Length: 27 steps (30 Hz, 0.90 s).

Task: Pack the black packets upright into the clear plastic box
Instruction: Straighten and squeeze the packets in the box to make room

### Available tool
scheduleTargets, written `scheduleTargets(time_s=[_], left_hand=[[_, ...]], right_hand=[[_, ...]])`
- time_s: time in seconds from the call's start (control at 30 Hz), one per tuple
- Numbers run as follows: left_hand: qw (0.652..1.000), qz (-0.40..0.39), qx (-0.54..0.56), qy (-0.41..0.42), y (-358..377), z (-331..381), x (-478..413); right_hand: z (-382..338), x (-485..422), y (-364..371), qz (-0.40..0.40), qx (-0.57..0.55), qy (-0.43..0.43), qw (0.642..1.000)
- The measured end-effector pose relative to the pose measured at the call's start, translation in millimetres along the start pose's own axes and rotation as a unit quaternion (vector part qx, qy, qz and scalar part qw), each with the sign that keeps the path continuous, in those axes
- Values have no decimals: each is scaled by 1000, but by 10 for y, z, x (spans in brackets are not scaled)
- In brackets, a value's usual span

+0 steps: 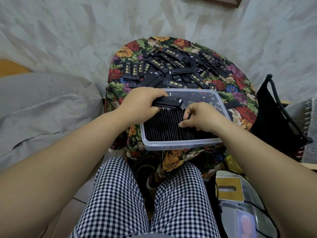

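Left fingers: your left hand point(140, 102) grips a bundle point(169, 102) over the box's 11 o'clock corner.
Right fingers: your right hand point(204, 117) pinches standing packets point(163, 129) at the box's 3 o'clock side.
Box: the box point(180, 145) sits at 6 o'clock on the cloth point(240, 86).
Pile: loose packets point(180, 66) lie at 12 o'clock.

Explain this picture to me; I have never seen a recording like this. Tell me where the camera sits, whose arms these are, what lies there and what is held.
No machine here: a person wears a wide-angle camera on the head, which looks down at their own arms and knees. The left hand grips a bundle of black packets above the clear plastic box. The right hand pinches the upright packets standing in a row inside it. More loose packets lie heaped on the floral cloth behind the box.
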<state>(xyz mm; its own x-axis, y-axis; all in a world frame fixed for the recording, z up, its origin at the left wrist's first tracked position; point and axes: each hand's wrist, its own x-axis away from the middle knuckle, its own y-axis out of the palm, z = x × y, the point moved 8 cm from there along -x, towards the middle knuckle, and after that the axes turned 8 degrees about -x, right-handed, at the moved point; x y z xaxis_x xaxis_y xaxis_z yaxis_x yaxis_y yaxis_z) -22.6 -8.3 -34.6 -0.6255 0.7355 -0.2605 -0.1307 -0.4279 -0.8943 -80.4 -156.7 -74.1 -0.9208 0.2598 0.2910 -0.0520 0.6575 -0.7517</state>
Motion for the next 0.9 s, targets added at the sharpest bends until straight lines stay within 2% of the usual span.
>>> scheduleTargets(time_s=[0.13,0.23,0.3,0.33,0.4,0.47,0.53,0.6,0.8,0.9], left_hand=[[1000,2,-4,1,-5,1,-3],[1000,3,-2,2,1,-4,-6],[1000,-3,2,-1,6,-14,-12],[1000,-5,11,-3,-4,-18,-21],[998,-4,56,-11,-56,-15,-55],[994,-12,107,-16,-115,43,-98],[989,-43,140,-18,-117,147,-133],[984,-68,161,-15,-87,258,-149],[971,-93,214,-43,26,355,-145],[966,-81,240,-57,8,304,-126]], right_hand=[[-55,3,-26,10,-11,-41,999],[-37,1,38,-10,-13,-40,999],[-46,5,-19,8,-8,-50,999],[-67,17,-62,21,-27,-59,998],[-143,67,-151,38,-136,-81,987],[-263,139,-210,31,-273,-106,956],[-389,194,-244,17,-362,-132,922],[-476,227,-260,14,-386,-153,910],[-405,230,-279,73,-365,-133,919],[-390,222,-314,63,-422,-132,895]])
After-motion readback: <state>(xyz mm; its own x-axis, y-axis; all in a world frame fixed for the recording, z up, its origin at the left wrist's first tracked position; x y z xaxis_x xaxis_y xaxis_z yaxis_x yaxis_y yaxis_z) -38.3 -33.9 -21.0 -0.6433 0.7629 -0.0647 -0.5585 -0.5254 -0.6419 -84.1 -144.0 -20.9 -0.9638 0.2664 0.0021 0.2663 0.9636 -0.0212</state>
